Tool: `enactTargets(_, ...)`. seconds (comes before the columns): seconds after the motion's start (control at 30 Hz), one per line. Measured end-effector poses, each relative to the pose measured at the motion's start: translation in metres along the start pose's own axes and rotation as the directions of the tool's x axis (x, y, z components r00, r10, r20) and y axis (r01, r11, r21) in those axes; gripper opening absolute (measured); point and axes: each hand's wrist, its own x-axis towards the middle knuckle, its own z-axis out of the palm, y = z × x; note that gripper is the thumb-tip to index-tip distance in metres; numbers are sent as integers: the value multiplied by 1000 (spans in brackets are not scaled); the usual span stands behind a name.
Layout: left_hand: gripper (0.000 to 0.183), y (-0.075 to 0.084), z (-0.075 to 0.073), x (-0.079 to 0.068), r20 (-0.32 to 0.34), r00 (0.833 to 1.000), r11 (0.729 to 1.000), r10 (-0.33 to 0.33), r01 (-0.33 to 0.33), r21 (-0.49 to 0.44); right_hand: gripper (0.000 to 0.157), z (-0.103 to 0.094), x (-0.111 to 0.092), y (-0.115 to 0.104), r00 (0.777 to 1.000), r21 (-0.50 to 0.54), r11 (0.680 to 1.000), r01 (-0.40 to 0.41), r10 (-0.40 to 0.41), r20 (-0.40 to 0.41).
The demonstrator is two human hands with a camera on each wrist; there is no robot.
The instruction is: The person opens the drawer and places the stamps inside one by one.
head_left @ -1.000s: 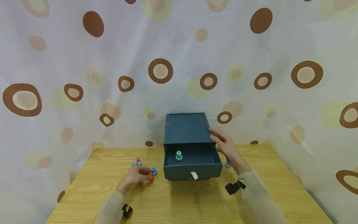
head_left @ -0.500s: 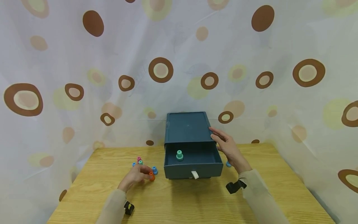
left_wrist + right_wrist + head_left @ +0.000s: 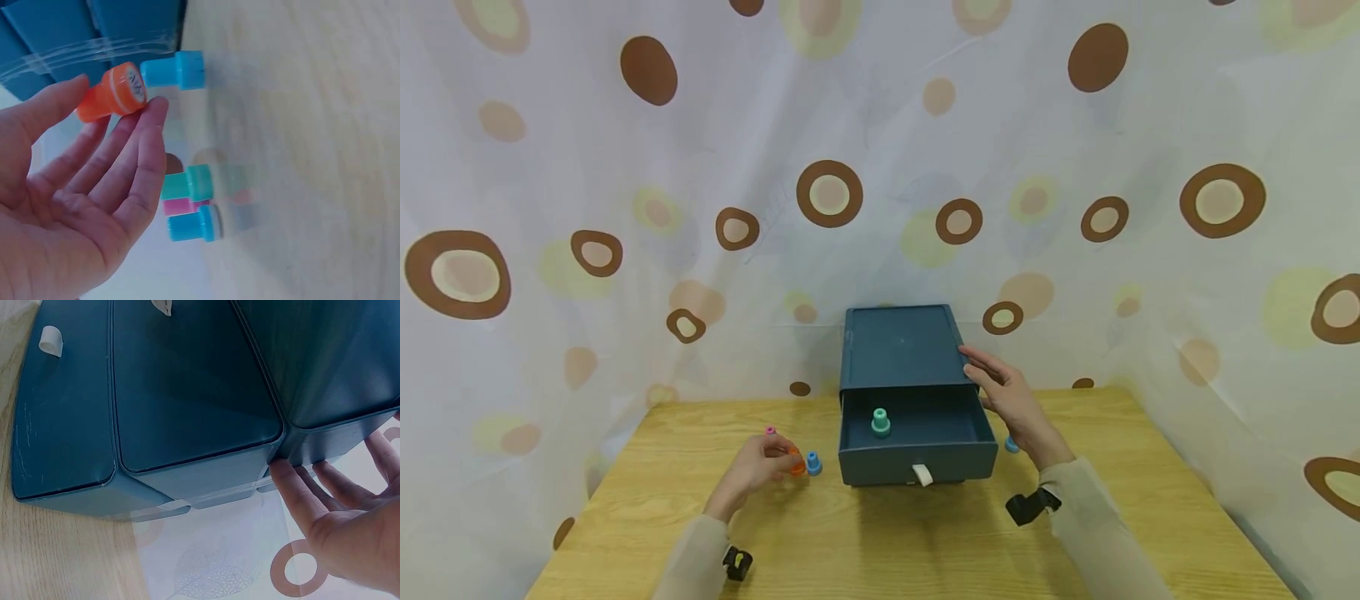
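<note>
My left hand (image 3: 762,468) pinches an orange stamp (image 3: 115,94) between thumb and fingertips. The stamp is tipped over, so its printed face shows in the left wrist view. Just beyond it a blue stamp (image 3: 814,464) stands on the table. My right hand (image 3: 1011,404) rests its fingers, fairly straight, along the right side of a dark blue drawer cabinet (image 3: 901,346). The cabinet's top drawer (image 3: 917,463) is pulled out, with a green stamp (image 3: 881,423) upright inside.
Near my left hand stand a green stamp (image 3: 187,182), a pink stamp (image 3: 771,431) and another blue stamp (image 3: 194,225). One more blue stamp (image 3: 1012,444) is right of the cabinet, partly behind my right wrist. A spotted curtain (image 3: 880,125) hangs behind the table (image 3: 910,550).
The orange stamp, upright in my left fingers before, is now tilted and has moved slightly left and away from me with the hand. My right hand keeps its place on the cabinet.
</note>
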Motion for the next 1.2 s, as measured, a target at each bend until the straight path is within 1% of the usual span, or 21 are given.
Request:
enactTargets(0.07,28,3,-1,-1,-57,998,1000,-8,7,-17,55,0,0,0,1000,-2,1000,1,-1,0)
enactTargets(0.13,30,6,-1,-2,-97,995,1000,-4,2,-15,55,0,0,1,1000,-2,1000,2,-2,-1)
enactTargets(0.27,30,16,0,-3,-139,990,1000,13,-14,-5,54,0,1,0,1000,-3,1000,5,-5,-2)
enactTargets(0.47,29,30,2,-6,-167,984,998,55,-58,-14,55,1,1,0,1000,-1,1000,1,-1,-7)
enactTargets(0.7,37,48,6,-11,-223,972,994,72,-87,-59,55,2,0,2,1000,3,1000,-7,7,-2)
enactTargets(0.8,39,57,7,-13,-227,970,993,89,-105,-60,56,2,1,2,1000,6,1000,-4,4,-3)
enactTargets(1.03,31,69,8,-13,-232,966,991,116,-130,-44,56,0,1,1,1000,4,1000,2,-2,-3)
enactTargets(1.2,30,79,9,-15,-242,962,988,128,-146,-56,56,1,0,1,1000,-4,1000,0,0,2)
